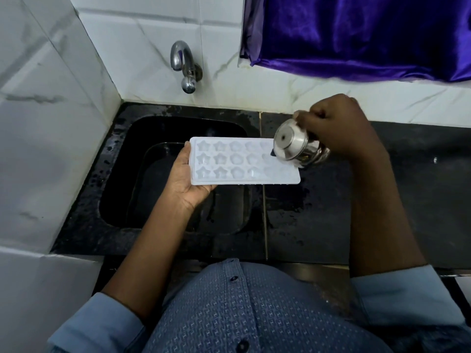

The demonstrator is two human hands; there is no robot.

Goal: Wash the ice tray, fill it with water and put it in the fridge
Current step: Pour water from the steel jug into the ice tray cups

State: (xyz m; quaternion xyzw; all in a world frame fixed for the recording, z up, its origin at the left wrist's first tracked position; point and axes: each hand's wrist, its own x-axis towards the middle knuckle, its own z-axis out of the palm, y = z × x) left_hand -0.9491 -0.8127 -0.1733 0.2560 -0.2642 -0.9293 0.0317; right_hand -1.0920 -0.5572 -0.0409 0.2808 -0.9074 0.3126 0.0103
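Observation:
A white ice tray (239, 161) with star and flower shaped moulds is held level over the right part of a black sink (122, 154). My left hand (187, 179) grips the tray's left end from below, thumb along its edge. My right hand (339, 131) grips a small steel pot (298, 146), tipped over the tray's right end with its base towards me. The pot hides the tray's far right moulds. I cannot tell whether water is flowing.
A steel tap (184, 64) sticks out of the white tiled wall above the sink. Black wet counter (382, 200) runs to the right. A purple curtain (356, 34) hangs at the back right. White tiled wall closes the left side.

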